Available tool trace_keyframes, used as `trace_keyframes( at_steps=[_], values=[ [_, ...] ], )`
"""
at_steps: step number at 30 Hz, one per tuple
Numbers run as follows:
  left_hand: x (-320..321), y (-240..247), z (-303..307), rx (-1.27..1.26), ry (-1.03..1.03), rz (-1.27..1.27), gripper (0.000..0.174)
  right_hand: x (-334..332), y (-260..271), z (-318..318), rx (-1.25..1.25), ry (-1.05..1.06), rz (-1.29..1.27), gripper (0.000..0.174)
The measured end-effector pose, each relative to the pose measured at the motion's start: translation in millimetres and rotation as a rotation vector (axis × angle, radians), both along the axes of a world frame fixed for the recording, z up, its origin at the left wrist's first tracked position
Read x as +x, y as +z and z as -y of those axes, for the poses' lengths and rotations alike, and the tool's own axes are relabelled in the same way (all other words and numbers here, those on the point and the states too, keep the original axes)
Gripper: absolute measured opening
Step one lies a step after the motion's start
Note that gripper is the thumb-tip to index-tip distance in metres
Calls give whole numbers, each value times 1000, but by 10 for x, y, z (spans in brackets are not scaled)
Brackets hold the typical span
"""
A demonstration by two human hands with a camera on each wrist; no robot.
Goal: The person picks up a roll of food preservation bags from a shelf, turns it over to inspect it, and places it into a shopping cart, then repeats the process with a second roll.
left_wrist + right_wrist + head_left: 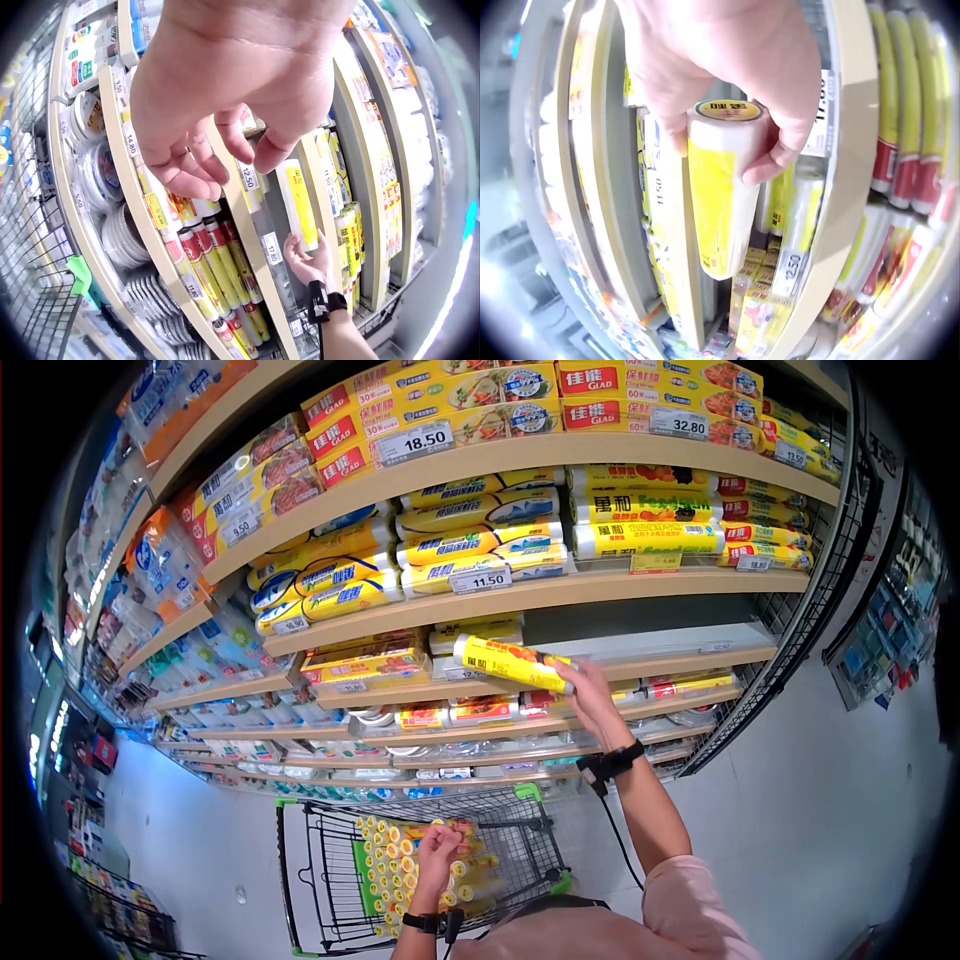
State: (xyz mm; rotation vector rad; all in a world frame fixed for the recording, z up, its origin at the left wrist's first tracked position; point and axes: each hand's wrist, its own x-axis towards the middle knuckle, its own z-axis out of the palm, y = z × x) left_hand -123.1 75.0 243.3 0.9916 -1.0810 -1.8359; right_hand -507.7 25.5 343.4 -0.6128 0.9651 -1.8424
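My right hand (590, 698) grips one end of a white roll with a yellow printed wrapper (508, 663), apparently plastic kitchen film or bags. The roll juts out leftward, tilted, in front of a mostly bare shelf stretch. In the right wrist view, thumb and fingers pinch the roll (721, 196) around its labelled end. Above the shopping cart (530, 792) hovers my left hand (440, 850), its fingers loosely bent. The left wrist view shows nothing in that hand (232, 75). Beneath it in the cart stand several yellow-capped items (385, 860).
Similar yellow rolls (645, 540) fill the shelf above, with boxed Glad cling film (430, 420) higher still. Yellow boxes (365, 660) sit left of the held roll. Wooden shelf edges (500, 602) project toward me. A black wire rack side (770, 650) bounds the right.
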Motion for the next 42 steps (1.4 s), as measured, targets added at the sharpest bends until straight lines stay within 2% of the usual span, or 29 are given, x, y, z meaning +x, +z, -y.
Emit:
trace_keyframes(
  at_steps=[2,3,5,6,11,14,16,18,21,24,25,29,32,33,36,37,39,42],
  values=[
    [-43,101,39,-48,-41,20,9,242,-58,-368,-32,116,187,33],
    [-37,76,89,-61,-75,25,21,360,-208,-467,-55,142,252,34],
    [-114,243,146,-105,-97,-29,28,603,-440,-638,-88,200,347,36],
    [-150,344,198,-125,-105,-51,31,748,-411,-774,-117,209,237,35],
    [-156,814,509,-264,-108,-117,57,1057,-507,-1011,-125,306,101,35],
    [-122,1099,598,-283,-169,-187,53,1277,-159,-1137,-16,205,70,33],
    [-72,1263,591,-319,-202,-196,49,1302,-60,-1168,36,204,-27,39],
    [8,1180,644,-319,-226,-163,44,1343,-14,-1190,96,166,-108,43],
    [99,1159,640,-297,-227,-185,39,1475,37,-1172,-37,108,8,44],
    [198,1296,557,-307,-197,-289,41,1559,89,-1192,-98,117,64,42],
    [232,1282,568,-340,-194,-326,47,1583,133,-1218,-87,137,78,42],
    [401,1251,561,-634,-243,-231,56,1616,65,-1251,-67,263,66,39],
    [478,1247,527,-689,-245,-251,61,1730,45,-1207,2,136,-23,35],
    [485,1273,507,-674,-226,-290,65,1789,81,-1213,-18,107,-17,36],
    [563,1317,470,-339,-217,-342,64,1948,152,-1228,-107,25,-70,41],
    [599,1226,508,-274,-209,-357,55,1974,94,-1207,-149,2,-127,44],
    [708,1203,550,-210,-240,-342,50,2049,108,-1211,-184,15,-194,56],
    [852,1163,580,-224,-244,-384,48,2283,259,-1226,-200,-18,-176,59]
  ],
)
